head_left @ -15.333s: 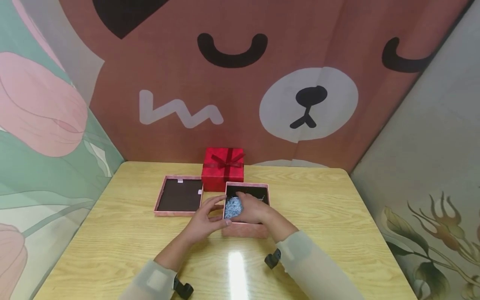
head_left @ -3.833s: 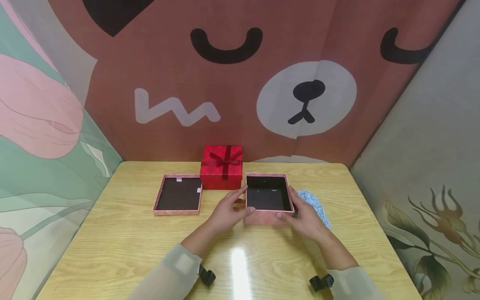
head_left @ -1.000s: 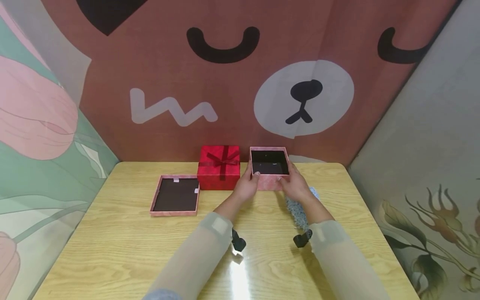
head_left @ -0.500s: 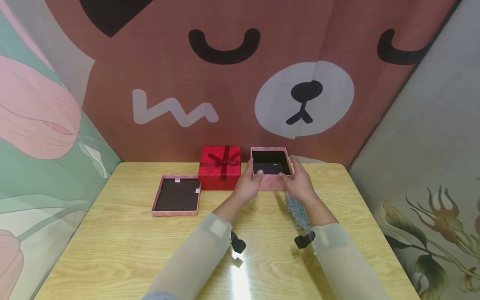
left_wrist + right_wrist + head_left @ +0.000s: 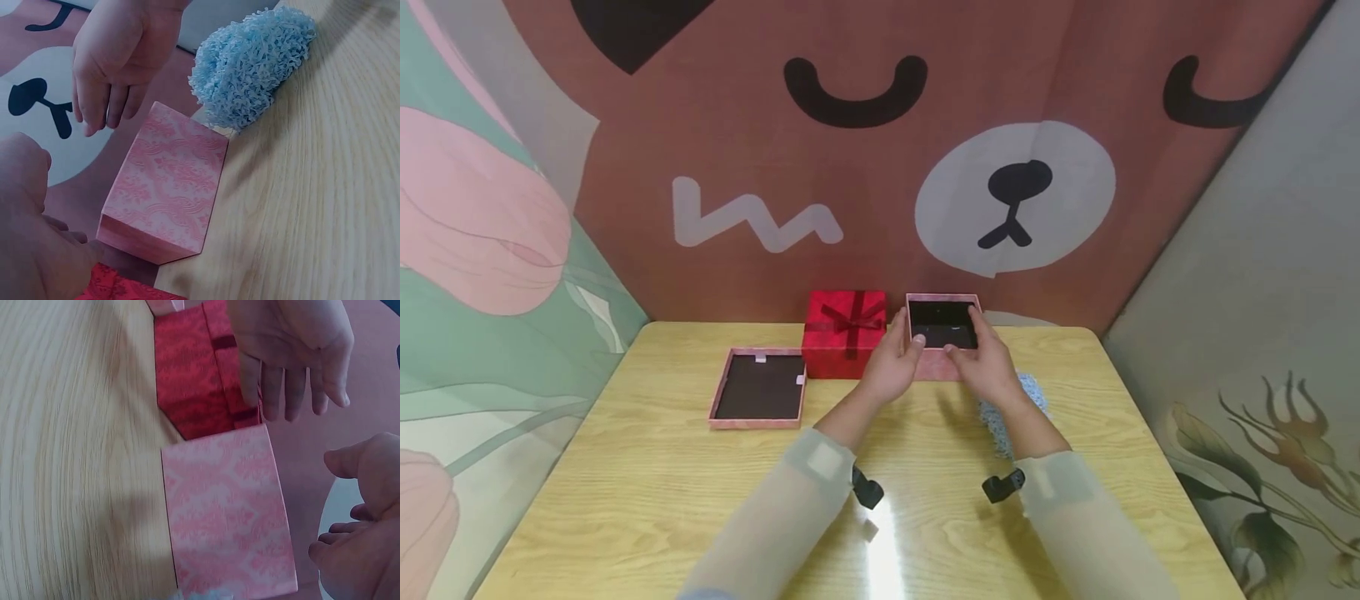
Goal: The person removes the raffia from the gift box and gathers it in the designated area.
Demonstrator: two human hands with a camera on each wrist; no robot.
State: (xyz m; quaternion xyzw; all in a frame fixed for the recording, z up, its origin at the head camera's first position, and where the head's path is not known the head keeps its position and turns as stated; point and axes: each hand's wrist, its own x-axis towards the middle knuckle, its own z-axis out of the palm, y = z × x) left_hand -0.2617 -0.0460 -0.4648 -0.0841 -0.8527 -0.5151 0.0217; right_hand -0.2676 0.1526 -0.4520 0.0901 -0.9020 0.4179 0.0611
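Observation:
An open pink patterned gift box [image 5: 936, 364] with a black inside stands at the back of the table, just right of the red box. My left hand [image 5: 891, 367] is at its left side and my right hand [image 5: 991, 367] at its right. Both wrist views show the hands raised off the pink box, fingers loosely extended, holding nothing. In the left wrist view, the right hand [image 5: 128, 56] hangs past the box's upper edge. A clump of blue shredded paper [image 5: 250, 65] lies on the table near the box, partly hidden by my right forearm in the head view.
Left of the pink box stands a red gift box [image 5: 846, 333] with a dark ribbon bow. A shallow pink lid [image 5: 757, 387] lies inside-up further left. Behind the wooden table [image 5: 647, 500] rises a wall [image 5: 737, 125] with a bear print.
The blue shredded paper, earlier inside the pink box, now lies on the table at the right. Both hands slid the box right and back beside the red one, then let go of it.

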